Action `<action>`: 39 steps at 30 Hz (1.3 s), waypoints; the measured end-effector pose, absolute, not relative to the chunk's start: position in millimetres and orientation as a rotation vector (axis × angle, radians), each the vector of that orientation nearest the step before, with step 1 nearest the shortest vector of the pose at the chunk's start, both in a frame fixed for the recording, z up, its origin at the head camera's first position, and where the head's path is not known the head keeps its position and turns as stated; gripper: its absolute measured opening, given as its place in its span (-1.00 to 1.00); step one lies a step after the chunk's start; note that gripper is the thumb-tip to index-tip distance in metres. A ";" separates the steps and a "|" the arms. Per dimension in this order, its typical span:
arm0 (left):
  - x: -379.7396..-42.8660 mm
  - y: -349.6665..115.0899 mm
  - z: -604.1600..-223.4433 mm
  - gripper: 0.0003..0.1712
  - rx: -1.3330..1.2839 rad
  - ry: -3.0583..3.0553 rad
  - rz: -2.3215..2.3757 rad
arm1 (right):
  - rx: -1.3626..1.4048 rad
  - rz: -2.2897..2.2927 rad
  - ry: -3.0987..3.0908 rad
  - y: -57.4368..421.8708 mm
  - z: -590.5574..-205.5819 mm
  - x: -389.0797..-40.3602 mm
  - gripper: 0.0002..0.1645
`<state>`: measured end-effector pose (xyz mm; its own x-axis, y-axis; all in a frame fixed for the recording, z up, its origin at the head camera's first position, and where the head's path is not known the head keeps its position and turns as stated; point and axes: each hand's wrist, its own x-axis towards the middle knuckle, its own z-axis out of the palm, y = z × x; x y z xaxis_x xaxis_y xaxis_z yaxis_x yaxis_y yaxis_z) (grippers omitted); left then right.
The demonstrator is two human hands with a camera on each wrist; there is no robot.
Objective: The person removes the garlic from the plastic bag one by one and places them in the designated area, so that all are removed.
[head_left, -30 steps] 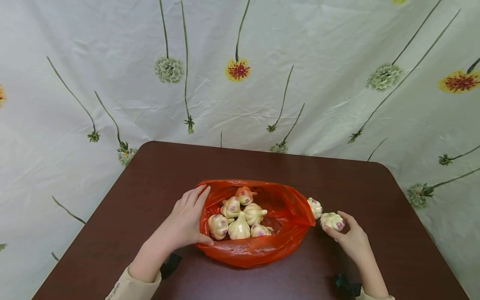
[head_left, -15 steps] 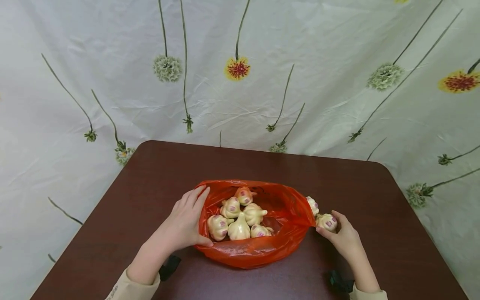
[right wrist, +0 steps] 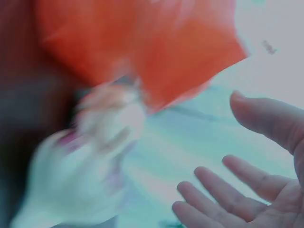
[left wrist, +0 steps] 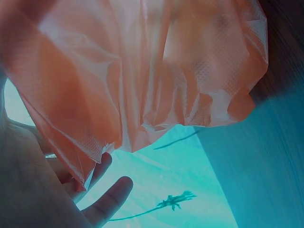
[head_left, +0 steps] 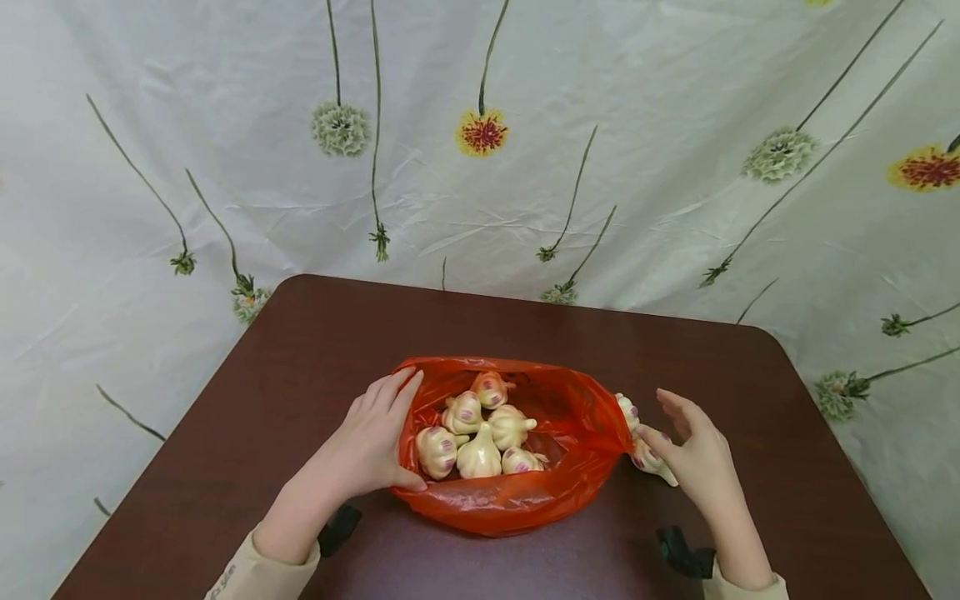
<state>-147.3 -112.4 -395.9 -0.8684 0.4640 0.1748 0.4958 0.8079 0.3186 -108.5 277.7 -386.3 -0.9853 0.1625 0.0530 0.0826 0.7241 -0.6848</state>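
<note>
A red plastic bag (head_left: 510, 504) stands on the table with its mouth open upward, several garlic bulbs (head_left: 478, 457) inside. My left hand (head_left: 375, 437) holds the bag's left end, thumb over the near rim and fingers by the far rim. In the left wrist view the bag's film (left wrist: 142, 71) covers part of that hand. To the right of the bag, two more garlic bulbs lie close together: a far bulb (head_left: 628, 408) and a nearer bulb (head_left: 651, 462). Beside them my right hand (head_left: 701, 458) is spread and holds nothing. Both loose bulbs are blurred in the right wrist view.
The dark brown table (head_left: 315, 333) has rounded far corners. Behind it hangs a white cloth (head_left: 420, 192) printed with flowers. A black wrist strap piece (head_left: 682, 554) sits by the right wrist.
My right hand moved a garlic bulb left against the other loose one, then let go and drew back with fingers apart. The left hand and bag have stayed put.
</note>
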 end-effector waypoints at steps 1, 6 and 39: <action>-147.5 -112.3 -395.3 0.46 -0.774 -2.903 -0.550 | -0.163 1.110 -2.786 273.3 -380.7 -109.2 -0.26; -148.3 -111.6 -393.9 0.46 -0.775 -2.917 -0.556 | 0.011 1.139 -2.703 250.9 -357.4 -116.2 -0.39; -146.7 -107.4 -394.8 0.46 -0.791 -2.933 -0.578 | 0.402 1.271 -2.987 159.7 -396.2 -177.4 -0.60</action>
<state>-146.7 -107.4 -394.8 -0.8681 0.4756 0.1419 0.4939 0.7995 0.3417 -177.4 159.7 -396.2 -0.9616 -0.2736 -0.0232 -0.1730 0.6693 -0.7226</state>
